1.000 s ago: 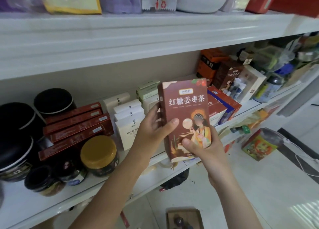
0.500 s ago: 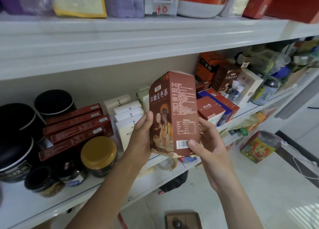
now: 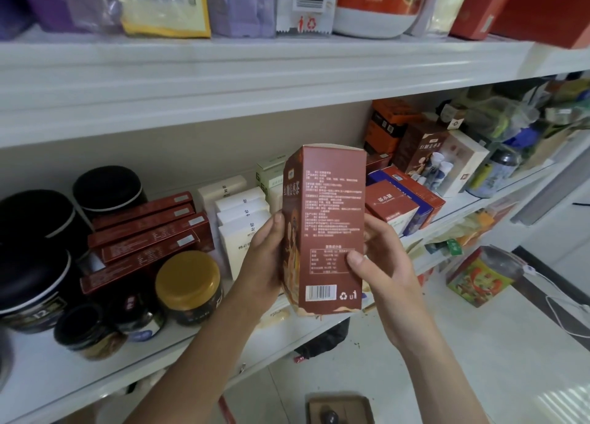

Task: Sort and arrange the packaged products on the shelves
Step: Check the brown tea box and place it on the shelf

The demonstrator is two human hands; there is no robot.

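While both hands hold it upright in the air, just in front of the middle shelf [image 3: 95, 369], the reddish-brown tea box [image 3: 329, 225] shows its printed text panel, with a barcode near the bottom. Its illustrated face is turned to the left. The left hand [image 3: 261, 264] grips that left side, thumb lying up along the picture. The right hand [image 3: 383, 276] clasps the other edge, its thumb pressed on the text panel and its fingers curled behind. On the shelf behind the box stand white cartons [image 3: 242, 222] in a row, and to the right a red box [image 3: 391, 204] leans against blue and red ones. Further left lie flat dark-red boxes [image 3: 150, 232], a gold-lidded jar [image 3: 188, 283] and black canisters [image 3: 35, 225].
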